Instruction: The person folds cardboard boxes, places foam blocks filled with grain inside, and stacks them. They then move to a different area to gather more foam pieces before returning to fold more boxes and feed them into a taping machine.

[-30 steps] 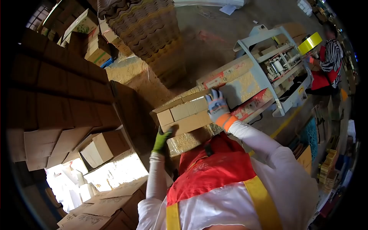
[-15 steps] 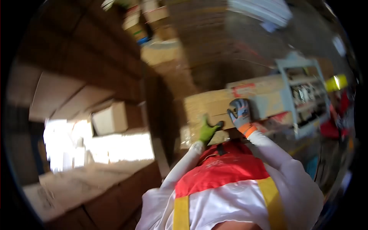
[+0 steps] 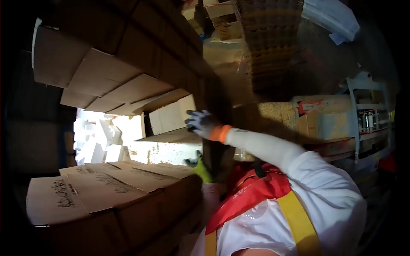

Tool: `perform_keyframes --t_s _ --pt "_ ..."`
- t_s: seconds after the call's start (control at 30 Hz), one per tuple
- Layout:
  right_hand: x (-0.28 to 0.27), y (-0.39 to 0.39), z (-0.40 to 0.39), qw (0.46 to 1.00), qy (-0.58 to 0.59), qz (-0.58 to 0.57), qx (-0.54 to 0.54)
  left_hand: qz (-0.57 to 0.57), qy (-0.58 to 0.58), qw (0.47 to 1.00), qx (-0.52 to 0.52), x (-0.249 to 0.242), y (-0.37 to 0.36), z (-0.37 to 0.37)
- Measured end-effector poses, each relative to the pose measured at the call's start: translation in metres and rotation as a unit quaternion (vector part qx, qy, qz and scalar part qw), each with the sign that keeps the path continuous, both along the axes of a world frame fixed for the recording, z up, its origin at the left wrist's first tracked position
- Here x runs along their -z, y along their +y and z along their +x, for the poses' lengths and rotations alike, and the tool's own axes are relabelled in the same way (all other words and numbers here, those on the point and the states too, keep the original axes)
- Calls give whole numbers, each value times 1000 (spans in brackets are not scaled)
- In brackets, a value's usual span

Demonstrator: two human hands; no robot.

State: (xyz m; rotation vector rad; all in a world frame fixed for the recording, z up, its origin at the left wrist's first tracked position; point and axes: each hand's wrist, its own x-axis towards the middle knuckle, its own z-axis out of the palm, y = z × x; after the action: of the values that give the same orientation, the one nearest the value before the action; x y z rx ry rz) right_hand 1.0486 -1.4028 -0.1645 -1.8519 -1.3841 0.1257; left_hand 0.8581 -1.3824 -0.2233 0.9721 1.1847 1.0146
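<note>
My right hand (image 3: 203, 123), in a grey-blue glove with an orange cuff, reaches across to the left with its fingers spread. Its fingertips are right at the near end of a pale box (image 3: 173, 114), which sits among brown cartons. Lower down is my left hand (image 3: 200, 167) in a green glove with dark fingertips, thumb and fingers apart and nothing between them. It is beside the end of a row of printed cartons (image 3: 141, 175). A brightly lit white surface (image 3: 160, 151) lies between the two rows.
Stacked brown cartons (image 3: 102, 72) rise at the upper left. On the right stand a workbench (image 3: 273, 115) with a small cardboard box (image 3: 307, 126) and a pale blue metal frame (image 3: 354, 115). A tall stack of flat cardboard (image 3: 269, 42) is at the back.
My view and body have turned left. Both hands have left the cardboard on the bench and moved to the cartons, my right hand now reaching to the pale box.
</note>
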Motion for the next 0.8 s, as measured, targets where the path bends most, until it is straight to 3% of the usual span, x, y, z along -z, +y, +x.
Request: perform_keyframes --t_s 0.03,0.1,0.13,0.17,0.2,0.23,0.3,0.37,0.4,0.43,0.5,0.53,0.57,0.63,0.67,0.7,0.77,0.8 --pt "-3 -42 14 1000 3 -5 -22 35 -18 999 -22 -30 -6 6" --pt "9 -130 32 989 95 81 -81 128 68 988 55 19 21 -17" --pt "4 -176 37 992 72 69 -73 38 -34 996 66 -11 9 -4" --pt "-4 -220 40 996 47 56 -59 302 156 933 121 -4 11 2" --pt "-14 -258 40 996 47 62 -41 343 147 892 256 -31 0 15" --pt "-20 -292 38 996 44 69 -22 383 128 831 383 -57 -12 30" --pt "-2 -357 31 996 92 -1 13 312 78 791 521 -36 -29 50" --pt "32 -416 30 998 28 -39 38 297 94 691 652 -17 -50 71" --pt "41 -437 30 991 14 -134 23 180 -57 737 649 17 -73 73" --pt "30 -441 24 986 59 -146 60 401 64 676 616 3 -85 83" --pt "10 -438 17 968 141 -165 125 339 10 727 596 15 -90 96" --pt "20 -432 19 940 297 -74 151 281 18 752 596 18 -89 98" --pt "17 -431 27 930 325 -79 155 295 1 759 581 22 -91 106" --pt "8 -420 36 884 387 -121 232 283 134 772 553 6 -96 119" --pt "1 -415 40 876 276 -281 278 238 98 816 517 33 -94 121" --pt "-17 -397 40 872 161 -365 282 271 269 784 489 23 -98 124" --pt "-43 -359 44 813 -82 -508 274 258 308 814 419 58 -92 126" --pt "-64 -343 56 848 -76 -422 311 164 254 834 462 70 -88 129"
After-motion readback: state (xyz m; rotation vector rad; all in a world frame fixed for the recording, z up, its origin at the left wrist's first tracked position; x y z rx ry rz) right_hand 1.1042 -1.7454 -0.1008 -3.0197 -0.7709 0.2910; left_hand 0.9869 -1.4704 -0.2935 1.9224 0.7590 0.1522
